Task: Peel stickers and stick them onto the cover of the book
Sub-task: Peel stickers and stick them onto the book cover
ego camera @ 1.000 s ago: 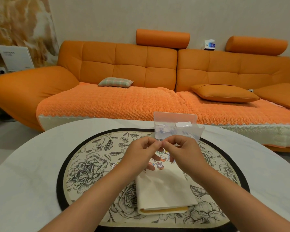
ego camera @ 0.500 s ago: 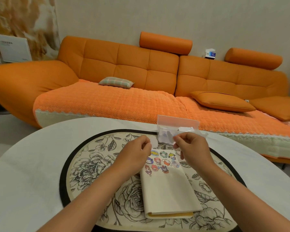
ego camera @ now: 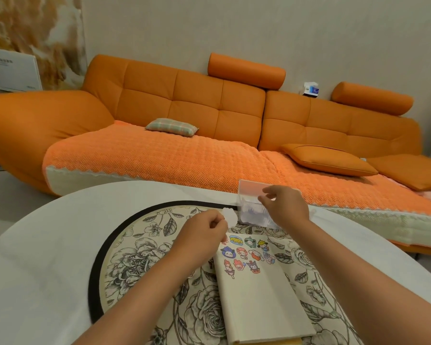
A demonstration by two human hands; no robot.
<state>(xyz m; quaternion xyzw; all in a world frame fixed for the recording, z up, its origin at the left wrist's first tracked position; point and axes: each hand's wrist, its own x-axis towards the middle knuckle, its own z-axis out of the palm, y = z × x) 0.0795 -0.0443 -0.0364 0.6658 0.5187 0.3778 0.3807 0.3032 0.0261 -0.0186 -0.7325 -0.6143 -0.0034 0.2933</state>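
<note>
1. Hands: your left hand [ego camera: 204,236] pinches a small white cloud-shaped scrap [ego camera: 230,215] btw thumb & finger. Can't tell if it's a sticker or its backing. Your right hand [ego camera: 285,207] is at the clear packet [ego camera: 253,212], thumb & forefinger nearly closed at its front. Can't tell if they grip anything.
2. Risk: the scrap looks thin & limp, so it could curl and stick to your fingertip or to itself. The packet stands upright & looks light, so a nudge from your right hand could tip it.
3. Closed book [ego camera: 261,302] lies on the mat, nearer you than both hands. Its cover is cream, matte & cloth-like. Cartoon stickers [ego camera: 246,255] crowd its far end in approx. three rows w/ narrow gaps, so pressing the next one down w/o aiming could overlap them.
4. Round mat [ego camera: 144,257]: floral print, black rim.
5. Round table [ego camera: 35,257]: white, smooth.
6. Orange sofa [ego camera: 184,100] behind: tufted back, textured seat cover.
</note>
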